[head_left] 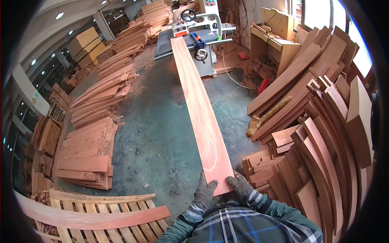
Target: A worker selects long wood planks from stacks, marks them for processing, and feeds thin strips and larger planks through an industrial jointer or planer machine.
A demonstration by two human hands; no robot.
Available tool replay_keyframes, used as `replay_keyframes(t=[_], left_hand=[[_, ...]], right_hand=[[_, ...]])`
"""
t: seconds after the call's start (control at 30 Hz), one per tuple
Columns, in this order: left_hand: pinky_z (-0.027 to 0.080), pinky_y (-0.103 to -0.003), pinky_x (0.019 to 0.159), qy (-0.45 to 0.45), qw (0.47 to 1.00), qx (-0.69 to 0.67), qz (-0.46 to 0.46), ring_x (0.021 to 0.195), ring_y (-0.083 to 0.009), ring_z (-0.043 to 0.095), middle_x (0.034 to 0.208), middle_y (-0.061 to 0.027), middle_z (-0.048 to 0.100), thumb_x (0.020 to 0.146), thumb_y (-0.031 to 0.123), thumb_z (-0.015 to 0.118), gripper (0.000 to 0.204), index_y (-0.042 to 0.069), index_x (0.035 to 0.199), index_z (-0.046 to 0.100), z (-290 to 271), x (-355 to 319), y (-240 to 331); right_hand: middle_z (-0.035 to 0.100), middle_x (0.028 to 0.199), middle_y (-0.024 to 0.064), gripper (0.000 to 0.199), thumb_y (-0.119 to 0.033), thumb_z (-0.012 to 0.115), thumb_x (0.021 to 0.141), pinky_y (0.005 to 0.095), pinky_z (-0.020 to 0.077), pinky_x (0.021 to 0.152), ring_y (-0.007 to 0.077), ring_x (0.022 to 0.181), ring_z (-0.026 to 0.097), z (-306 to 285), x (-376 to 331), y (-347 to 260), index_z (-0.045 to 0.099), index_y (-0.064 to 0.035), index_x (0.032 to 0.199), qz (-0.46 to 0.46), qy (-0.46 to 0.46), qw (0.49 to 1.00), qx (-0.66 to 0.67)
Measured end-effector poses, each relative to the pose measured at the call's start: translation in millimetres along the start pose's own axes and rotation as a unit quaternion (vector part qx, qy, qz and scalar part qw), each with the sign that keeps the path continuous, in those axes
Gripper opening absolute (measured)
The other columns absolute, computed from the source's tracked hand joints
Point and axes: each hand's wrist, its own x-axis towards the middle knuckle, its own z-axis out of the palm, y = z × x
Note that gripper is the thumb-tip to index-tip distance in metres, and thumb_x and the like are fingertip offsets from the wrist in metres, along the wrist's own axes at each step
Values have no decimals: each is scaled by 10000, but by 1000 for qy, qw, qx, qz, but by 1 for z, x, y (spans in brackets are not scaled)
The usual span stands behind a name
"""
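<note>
A long reddish wooden board (202,117) stretches away from me, its far end resting at a woodworking machine (186,36) with a grey table and handwheels. At the near end, my left hand (204,189), in a grey knit glove, grips the board's left edge with the thumb on top. My right hand (240,185), gloved the same way, holds the right edge close to the near corner, its thumb also on the upper face. The fingers under the board are hidden on both sides.
A wooden pallet (93,208) at the lower left carries one loose plank (121,218). Stacks of boards (85,152) line the left side. Many planks (291,81) lean along the right wall beside a wooden cabinet (267,44). A hose (229,73) trails near the machine.
</note>
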Motion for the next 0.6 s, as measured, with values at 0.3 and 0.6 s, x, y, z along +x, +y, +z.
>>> replay_keyframes(t=[0.3, 0.6], left_hand=[[134, -386, 1167, -1, 998, 40, -40, 1425, -367, 193, 1501, -289, 242, 847, 237, 670, 839, -89, 1457, 194, 3, -3, 5], [327, -375, 1082, 15, 995, 99, -21, 1338, -359, 390, 1469, -265, 343, 891, 390, 616, 849, -19, 1487, 172, 11, 1, -1]], right_hand=[[563, 1259, 115, 471, -218, 521, 948, 330, 429, 974, 191, 1119, 538, -3, 4, 20, 433, 19, 1345, 0, 7, 1000, 16], [530, 1332, 189, 535, -261, 498, 940, 346, 366, 1046, 263, 1234, 497, -14, 6, 22, 399, 18, 1387, -45, 28, 995, -87]])
